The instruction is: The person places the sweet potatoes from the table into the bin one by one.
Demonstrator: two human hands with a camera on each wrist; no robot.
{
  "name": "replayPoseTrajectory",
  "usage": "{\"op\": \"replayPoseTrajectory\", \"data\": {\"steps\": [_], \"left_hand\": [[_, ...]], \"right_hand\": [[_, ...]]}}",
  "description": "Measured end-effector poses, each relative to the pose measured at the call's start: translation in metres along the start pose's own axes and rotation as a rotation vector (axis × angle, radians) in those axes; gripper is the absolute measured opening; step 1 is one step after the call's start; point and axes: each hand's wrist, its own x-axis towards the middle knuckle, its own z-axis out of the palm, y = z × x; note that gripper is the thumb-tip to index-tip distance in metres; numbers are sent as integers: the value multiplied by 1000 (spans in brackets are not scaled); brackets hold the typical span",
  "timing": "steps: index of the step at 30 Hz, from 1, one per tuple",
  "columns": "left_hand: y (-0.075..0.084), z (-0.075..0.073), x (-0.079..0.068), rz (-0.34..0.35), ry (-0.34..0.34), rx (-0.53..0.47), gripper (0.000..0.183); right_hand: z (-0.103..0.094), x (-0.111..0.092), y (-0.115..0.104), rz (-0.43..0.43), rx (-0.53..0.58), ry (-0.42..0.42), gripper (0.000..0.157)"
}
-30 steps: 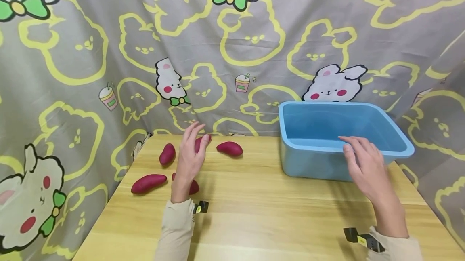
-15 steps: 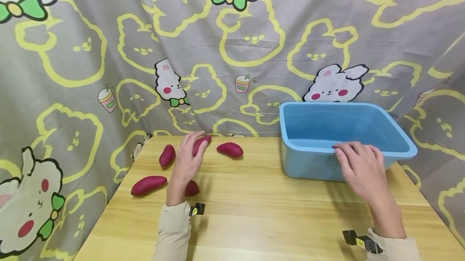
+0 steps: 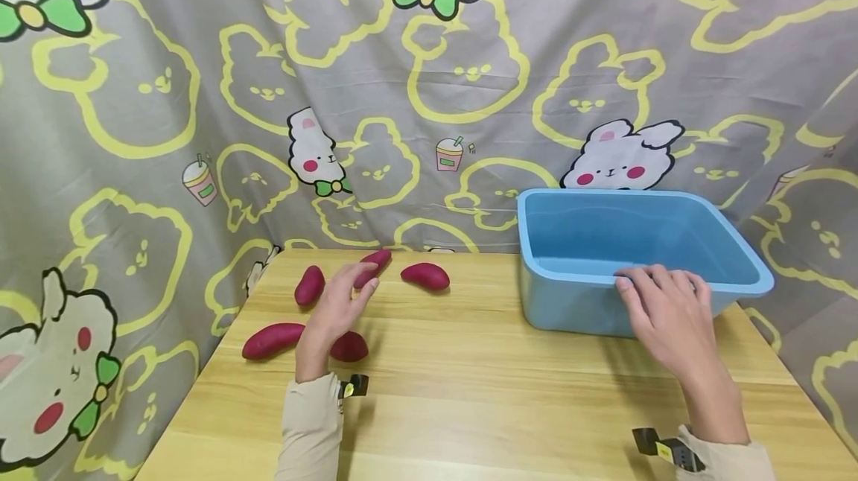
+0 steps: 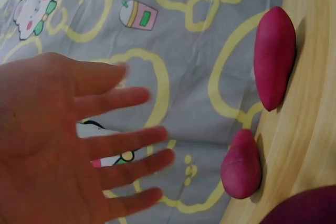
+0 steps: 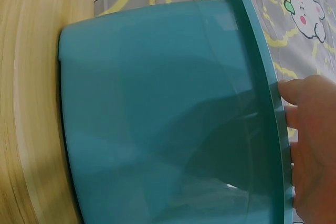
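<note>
My left hand (image 3: 338, 310) hovers over the left part of the table, fingers spread and nothing held, as its wrist view confirms. Around it lie several purple sweet potatoes: a slim one (image 3: 377, 263) just beyond the fingertips, a rounder one (image 3: 310, 286) to the left, a long one (image 3: 271, 341) by the wrist, and another (image 3: 350, 347) partly covered by the hand. A curved sweet potato (image 3: 425, 276) sits farther right. On the right, my right hand (image 3: 670, 325) holds the near rim of a blue plastic bin (image 3: 576, 310), fingers bent over the edge and thumb at the rim (image 5: 278, 129).
The wooden table (image 3: 469, 392) runs back to a grey cartoon-print curtain (image 3: 469, 79), which also hangs along both sides. The bin stands upright at the back right, and its visible inside holds nothing.
My left hand has drawn back and lowered slightly to the left, uncovering more of the slim sweet potato. The right hand has come down from above the bin onto its near rim.
</note>
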Motion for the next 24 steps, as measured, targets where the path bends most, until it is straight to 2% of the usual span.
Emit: {"op": "replayPoseTrajectory", "data": {"steps": [4,14,24], "left_hand": [[-5,-2,-3,-16,-90,16,36],[-12,-10,-13,-98,-207,11,40],[-17,-17,-17,-169,-258,40,42]], "right_hand": [[0,0,1,1,-4,-1,28],[0,-1,1,1,-6,-2,29],[1,-1,0,-6,-2,8,28]]}}
